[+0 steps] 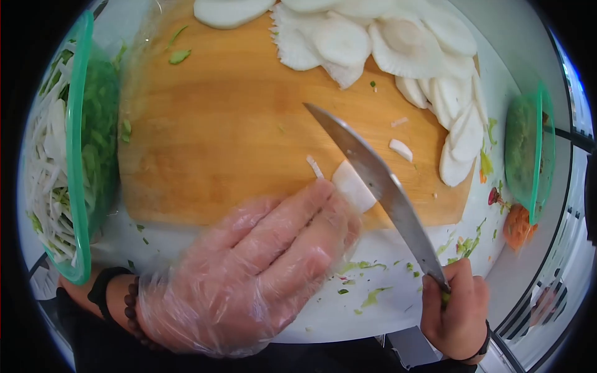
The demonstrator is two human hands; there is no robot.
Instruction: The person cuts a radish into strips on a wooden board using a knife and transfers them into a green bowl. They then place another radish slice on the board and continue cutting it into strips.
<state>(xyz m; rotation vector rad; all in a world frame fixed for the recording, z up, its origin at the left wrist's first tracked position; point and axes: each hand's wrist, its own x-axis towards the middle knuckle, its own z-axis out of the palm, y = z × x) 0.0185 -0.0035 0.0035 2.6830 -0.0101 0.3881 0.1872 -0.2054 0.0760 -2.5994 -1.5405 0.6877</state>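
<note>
My left hand [261, 267], in a clear plastic glove, presses its fingertips on a small stack of white radish slices [353, 186] at the near edge of the wooden cutting board [205, 124]. My right hand [457, 311] is bare and wrapped round the handle of a kitchen knife [392, 193]. The blade lies along the right side of the held radish, its tip pointing to the far left. A thin cut strip [314, 166] is left of the radish, and a small offcut [401, 150] is right of the blade.
Many round white radish slices [410, 43] overlap along the board's far and right edges. A green-rimmed container [78, 155] of white shreds stands at the left. Another green container [528, 149] and orange shreds [519, 227] sit at the right. Green scraps [373, 297] litter the table.
</note>
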